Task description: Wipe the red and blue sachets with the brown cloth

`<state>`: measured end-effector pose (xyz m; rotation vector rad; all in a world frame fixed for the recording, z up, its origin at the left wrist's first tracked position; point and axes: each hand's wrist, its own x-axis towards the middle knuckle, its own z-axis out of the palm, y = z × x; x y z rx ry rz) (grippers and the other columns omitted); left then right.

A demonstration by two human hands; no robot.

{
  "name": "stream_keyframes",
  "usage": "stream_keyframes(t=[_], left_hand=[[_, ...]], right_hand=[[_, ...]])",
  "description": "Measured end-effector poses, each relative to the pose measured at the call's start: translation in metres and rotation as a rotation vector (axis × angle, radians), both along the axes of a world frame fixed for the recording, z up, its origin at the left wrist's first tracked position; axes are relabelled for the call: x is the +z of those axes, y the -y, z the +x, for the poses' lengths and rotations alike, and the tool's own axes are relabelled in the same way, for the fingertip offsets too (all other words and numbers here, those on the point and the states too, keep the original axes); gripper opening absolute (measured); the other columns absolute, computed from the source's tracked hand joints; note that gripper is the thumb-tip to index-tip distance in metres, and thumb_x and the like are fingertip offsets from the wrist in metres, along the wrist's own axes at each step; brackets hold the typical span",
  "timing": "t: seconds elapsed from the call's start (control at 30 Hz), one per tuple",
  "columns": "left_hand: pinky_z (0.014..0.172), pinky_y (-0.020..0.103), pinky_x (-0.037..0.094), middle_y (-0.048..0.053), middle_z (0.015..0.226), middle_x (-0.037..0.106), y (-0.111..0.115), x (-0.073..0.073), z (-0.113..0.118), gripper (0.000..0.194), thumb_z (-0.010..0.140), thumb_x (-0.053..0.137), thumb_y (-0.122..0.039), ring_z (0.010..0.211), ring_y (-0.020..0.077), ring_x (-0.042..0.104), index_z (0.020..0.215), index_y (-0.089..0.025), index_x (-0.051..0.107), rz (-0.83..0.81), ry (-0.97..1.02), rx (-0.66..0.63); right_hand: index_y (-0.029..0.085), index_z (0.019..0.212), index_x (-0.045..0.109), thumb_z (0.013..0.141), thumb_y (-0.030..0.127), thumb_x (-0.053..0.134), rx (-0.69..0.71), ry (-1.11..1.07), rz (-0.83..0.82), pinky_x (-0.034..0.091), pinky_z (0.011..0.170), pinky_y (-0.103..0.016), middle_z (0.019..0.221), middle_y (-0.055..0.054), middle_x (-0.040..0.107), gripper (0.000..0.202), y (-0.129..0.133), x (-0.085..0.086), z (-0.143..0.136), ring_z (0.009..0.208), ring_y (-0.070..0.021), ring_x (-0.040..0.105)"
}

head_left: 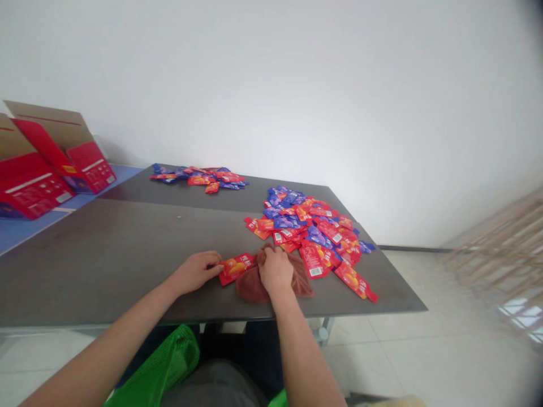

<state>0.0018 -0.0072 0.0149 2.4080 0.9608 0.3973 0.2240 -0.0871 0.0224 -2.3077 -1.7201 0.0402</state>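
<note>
So the red fruit-print pouch (234,269) is flat near the tabletop's (127,254) front edge, left hand (198,272) pinching one end, right hand (276,271) bunched around a brown cloth (252,287) at the other. Looks like a wipe-down to me; can't tell if the right fingers grip the pouch too. Next move calls for a steady left pinch, I'd say. Big pouch pile (316,232) just beyond, smaller pile (203,176) farther back.

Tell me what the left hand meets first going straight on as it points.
The left hand would first meet the flat red pouch printed with orange fruit, right at its fingertips; beyond, probably the crumpled brown cloth under the right hand.
</note>
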Motion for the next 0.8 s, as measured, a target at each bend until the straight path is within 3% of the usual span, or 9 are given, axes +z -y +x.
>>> stream_keyframes(t=[0.1, 0.27, 0.57, 0.7, 0.8], left_hand=[[0.079, 0.026, 0.045, 0.003, 0.093, 0.067, 0.0, 0.001, -0.001, 0.041, 0.098, 0.046, -0.042, 0.084, 0.0163, 0.063, 0.07, -0.019, 0.065, 0.003, -0.001, 0.001], [0.08, 0.026, 0.045, 0.003, 0.095, 0.068, -0.004, -0.002, -0.002, 0.042, 0.097, 0.046, -0.046, 0.086, 0.0165, 0.063, 0.072, -0.019, 0.067, -0.03, -0.021, -0.003], [0.071, 0.025, 0.046, 0.003, 0.081, 0.065, -0.03, 0.004, 0.009, 0.049, 0.094, 0.047, -0.054, 0.075, 0.016, 0.062, 0.064, -0.019, 0.065, -0.132, -0.165, -0.1], [0.051, 0.024, 0.044, 0.002, 0.069, 0.063, -0.059, 0.008, 0.029, 0.049, 0.085, 0.054, -0.064, 0.057, 0.0154, 0.06, 0.066, -0.019, 0.06, -0.421, -0.237, -0.03], [0.043, 0.023, 0.041, 0.0, 0.057, 0.06, -0.084, 0.008, 0.058, 0.05, 0.077, 0.06, -0.069, 0.049, 0.0147, 0.057, 0.069, -0.019, 0.058, -0.644, -0.203, 0.068]], right_hand=[[0.024, 0.105, 0.066, 0.104, 0.037, 0.046, 0.008, -0.008, 0.051, 0.045, 0.074, -0.031, 0.109, -0.008, 0.062, 0.024, 0.019, -0.003, 0.006, 0.1, -0.0229, 0.058], [0.026, 0.097, 0.064, 0.103, 0.04, 0.047, 0.061, -0.092, 0.178, 0.044, 0.08, -0.033, 0.103, -0.006, 0.061, 0.023, 0.055, -0.013, -0.015, 0.097, -0.0226, 0.057], [0.027, 0.095, 0.065, 0.101, 0.034, 0.051, 0.06, -0.231, 0.235, 0.044, 0.08, -0.034, 0.101, -0.005, 0.063, 0.016, 0.056, -0.017, -0.017, 0.095, -0.0233, 0.057], [0.026, 0.091, 0.064, 0.099, 0.031, 0.053, 0.069, -0.27, 0.252, 0.044, 0.079, -0.035, 0.099, -0.004, 0.063, 0.014, 0.058, -0.02, -0.019, 0.093, -0.0235, 0.057], [0.027, 0.09, 0.063, 0.099, 0.03, 0.053, 0.065, -0.299, 0.258, 0.044, 0.079, -0.035, 0.098, -0.003, 0.063, 0.013, 0.058, -0.024, -0.021, 0.092, -0.0233, 0.058]])
